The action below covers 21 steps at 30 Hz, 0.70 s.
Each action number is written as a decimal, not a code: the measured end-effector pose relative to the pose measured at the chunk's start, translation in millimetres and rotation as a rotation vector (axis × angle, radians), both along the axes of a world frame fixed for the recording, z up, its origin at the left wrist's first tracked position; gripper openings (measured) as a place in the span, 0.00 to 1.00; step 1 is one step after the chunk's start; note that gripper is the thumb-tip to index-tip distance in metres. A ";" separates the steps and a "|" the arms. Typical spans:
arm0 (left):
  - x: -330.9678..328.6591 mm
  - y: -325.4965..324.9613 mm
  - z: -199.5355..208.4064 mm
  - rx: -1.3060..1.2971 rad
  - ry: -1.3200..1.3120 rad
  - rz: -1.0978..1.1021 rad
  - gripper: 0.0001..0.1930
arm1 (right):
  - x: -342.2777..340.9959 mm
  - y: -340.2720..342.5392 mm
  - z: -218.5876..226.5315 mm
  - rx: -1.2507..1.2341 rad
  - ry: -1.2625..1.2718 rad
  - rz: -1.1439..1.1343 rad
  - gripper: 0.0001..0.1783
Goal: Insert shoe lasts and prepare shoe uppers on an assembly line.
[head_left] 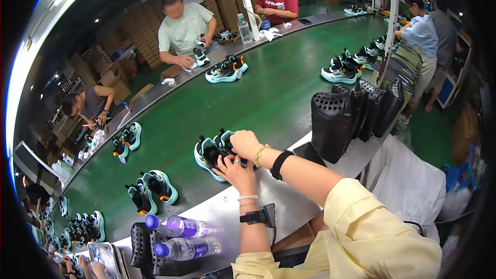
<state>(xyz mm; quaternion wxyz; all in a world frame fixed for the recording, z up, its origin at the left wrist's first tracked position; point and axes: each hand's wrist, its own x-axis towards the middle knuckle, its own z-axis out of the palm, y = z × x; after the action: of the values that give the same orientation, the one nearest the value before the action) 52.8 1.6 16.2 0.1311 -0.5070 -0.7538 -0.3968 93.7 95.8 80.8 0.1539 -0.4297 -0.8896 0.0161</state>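
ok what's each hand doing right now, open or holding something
Left hand: spread against the black-and-teal shoes; whether it holds one cannot be told.
Right hand: curled at those shoes; grip hidden, cannot be told.

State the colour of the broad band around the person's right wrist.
The broad band is black; the head view shows it.

So the cam's worn on the person's head, left one of a side-by-side pair, super wide fisheye, looking down and forward. The left hand (237, 174) and right hand (247, 145) are pretty close, around mid-frame. Past them it catches the long green desk (268, 98) clear across to the far-side co-worker in red (279, 4), everything bending near the rim.
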 end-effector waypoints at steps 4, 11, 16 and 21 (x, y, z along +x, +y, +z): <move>-0.7 4.0 -1.9 -0.016 -0.003 -0.001 0.09 | -11.6 5.3 -11.8 0.032 -0.047 -0.051 0.05; -15.8 2.2 -8.7 -0.007 -0.043 0.049 0.09 | -53.8 6.7 -16.2 -0.191 -0.102 -0.192 0.08; -9.3 -13.9 -5.8 -0.113 -0.033 0.042 0.09 | -58.5 10.3 -44.6 -0.137 -0.057 -0.184 0.05; -9.3 -17.8 -6.1 -0.122 -0.032 0.050 0.08 | -57.7 9.3 -41.9 -0.205 -0.087 -0.141 0.06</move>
<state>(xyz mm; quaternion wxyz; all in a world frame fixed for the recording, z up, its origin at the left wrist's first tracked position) 43.5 -16.3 10.1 0.0980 -0.4888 -0.7909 -0.3548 36.0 105.2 38.9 0.0710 -0.5050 -0.8567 0.0776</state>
